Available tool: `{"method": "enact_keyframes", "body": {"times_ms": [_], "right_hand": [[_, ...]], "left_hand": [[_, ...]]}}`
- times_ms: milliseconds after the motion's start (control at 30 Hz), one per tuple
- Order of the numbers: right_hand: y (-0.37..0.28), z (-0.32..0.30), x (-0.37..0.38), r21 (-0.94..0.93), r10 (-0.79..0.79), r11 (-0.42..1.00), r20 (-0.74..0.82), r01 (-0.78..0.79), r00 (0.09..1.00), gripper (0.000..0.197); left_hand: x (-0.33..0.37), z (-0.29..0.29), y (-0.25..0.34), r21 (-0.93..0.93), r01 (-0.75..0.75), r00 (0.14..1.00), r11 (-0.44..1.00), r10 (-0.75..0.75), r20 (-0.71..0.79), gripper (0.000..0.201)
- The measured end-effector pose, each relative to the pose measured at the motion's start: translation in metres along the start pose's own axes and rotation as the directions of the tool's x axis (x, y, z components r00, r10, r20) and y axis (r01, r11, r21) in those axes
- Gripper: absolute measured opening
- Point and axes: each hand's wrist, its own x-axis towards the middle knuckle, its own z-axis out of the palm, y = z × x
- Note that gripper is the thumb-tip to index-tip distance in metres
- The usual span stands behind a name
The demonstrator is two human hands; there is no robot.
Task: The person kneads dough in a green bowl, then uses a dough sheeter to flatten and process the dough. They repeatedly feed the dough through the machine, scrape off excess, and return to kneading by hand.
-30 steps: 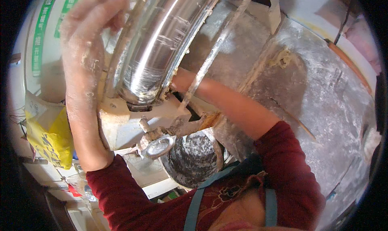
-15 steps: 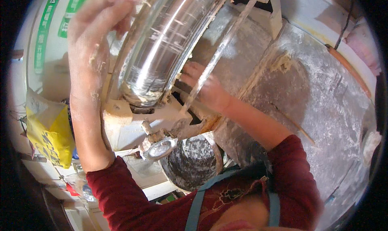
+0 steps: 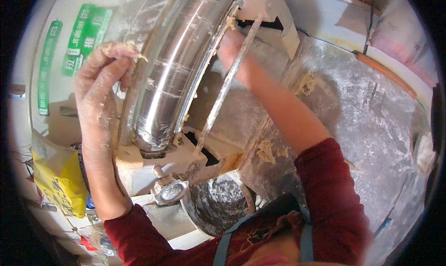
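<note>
A shiny metal roller (image 3: 174, 66) runs lengthwise in a flour-dusted dough machine, with crumbs of dough along its right edge. To the left of it, my left hand (image 3: 100, 75) is raised, coated in flour, with its fingers curled. A pale scrap of dough (image 3: 121, 47) shows at those fingertips. On the other side, my right hand (image 3: 233, 52) reaches under a thin whitish bar (image 3: 230, 80) to the roller's right edge near its far end. That hand is blurred and its fingertips are hidden.
A floured metal surface (image 3: 367, 108) spreads to the right, with dough scraps (image 3: 266, 152) on it. A dark round pan (image 3: 216, 205) stands below the machine, beside a round knob (image 3: 172, 191). A yellow bag (image 3: 60, 180) hangs at left. A wooden stick (image 3: 385, 73) lies far right.
My right hand has slid from the roller's near end toward its far end. My left hand stays beside the roller, fingers curled. The view has shifted, and dough scraps show where my forearm was.
</note>
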Motion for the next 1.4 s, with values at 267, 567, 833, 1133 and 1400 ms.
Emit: {"method": "enact_keyframes", "body": {"times_ms": [267,567,833,1133,1400], "right_hand": [[0.025,0.029,-0.020,0.019,0.075,0.997,-0.130,-0.073,0.989,0.032],[0.016,-0.021,-0.035,0.956,0.475,0.147,0.156,-0.253,0.866,0.037],[-0.002,-0.013,-0.001,0.820,0.474,-0.572,0.350,-0.020,0.808,0.028],[-0.098,0.016,-0.077,0.582,0.261,-0.707,0.743,-0.402,0.616,0.024],[-0.112,0.038,-0.101,0.496,0.150,-0.712,0.799,-0.497,0.583,0.028]], "left_hand": [[0.002,-0.004,-0.003,-0.031,0.001,0.998,1.000,0.001,0.065,0.010],[0.003,-0.004,-0.004,0.003,0.015,0.997,1.000,-0.016,0.080,0.009],[0.000,-0.001,0.000,-0.055,0.055,0.992,0.997,-0.048,0.120,0.011],[0.001,-0.008,0.000,0.073,0.034,0.984,0.997,-0.046,0.171,0.010],[-0.004,-0.003,-0.006,-0.032,-0.010,0.991,0.999,0.015,0.135,0.009]]}}
